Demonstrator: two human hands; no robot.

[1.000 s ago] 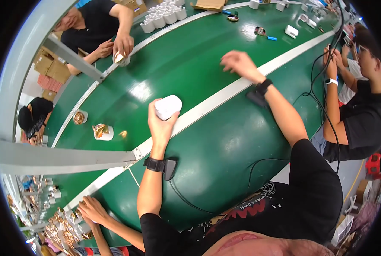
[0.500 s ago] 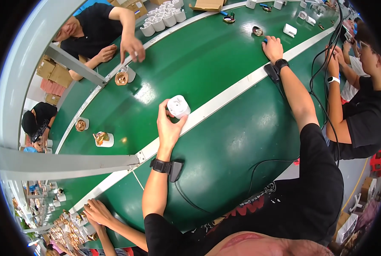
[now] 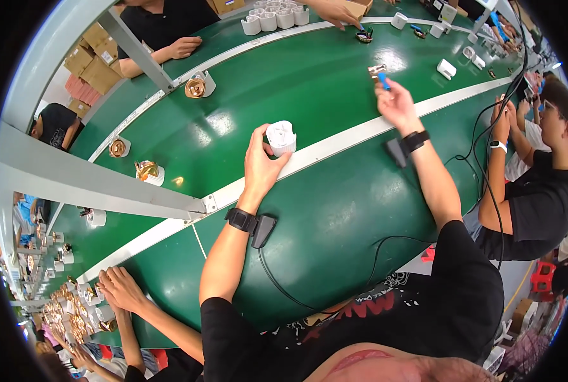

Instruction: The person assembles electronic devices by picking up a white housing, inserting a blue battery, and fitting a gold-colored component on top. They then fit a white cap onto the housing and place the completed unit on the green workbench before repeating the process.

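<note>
My left hand (image 3: 263, 159) is closed round a white plastic housing (image 3: 280, 135), held tilted with its open, ribbed inside showing, over the near white rail. Farther right, my right hand (image 3: 396, 107) pinches a small part by its blue cylinder (image 3: 384, 81). A metallic, coppery assembly (image 3: 376, 69) is joined to that cylinder and points away from me. The two hands are well apart, and the part is clear of the housing. Both my wrists wear black straps with cabled black boxes.
A white rail (image 3: 335, 145) edges the green line (image 3: 245, 114). White housings with coppery parts (image 3: 199, 86) stand at left; a white housing (image 3: 446, 69) lies at right. A grey post (image 3: 105, 175) cuts across the left. Co-workers' hands (image 3: 121, 290) are nearby; black cables (image 3: 481, 127) hang at right.
My right hand has drawn back and left, bringing the blue-ended part up off the line. The co-worker's hand opposite has moved right to another small part. My left hand still holds the housing.
</note>
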